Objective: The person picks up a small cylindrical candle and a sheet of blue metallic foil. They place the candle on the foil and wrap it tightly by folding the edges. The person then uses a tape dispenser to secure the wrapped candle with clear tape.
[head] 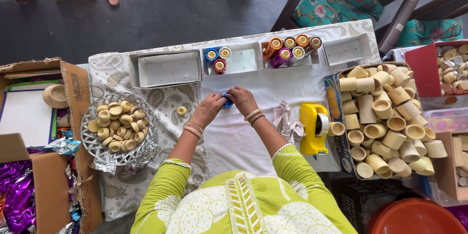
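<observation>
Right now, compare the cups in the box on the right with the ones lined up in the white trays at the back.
The cups in the cardboard box are bare, pale tan and heaped at all angles. The cups in the white trays are wrapped in shiny coloured foil and grouped neatly, a few to a tray. The box holds many more. Both are small open cylinders of similar shape.

- Small blue foil-wrapped cup [227,100]: shiny blue, mostly hidden; only a sliver shows.
- Position: pinched between the fingertips of the left hand [208,108] and right hand [242,99], just above the white cloth, mid-table.
- Orientation: cannot tell, fingers cover it.
</observation>
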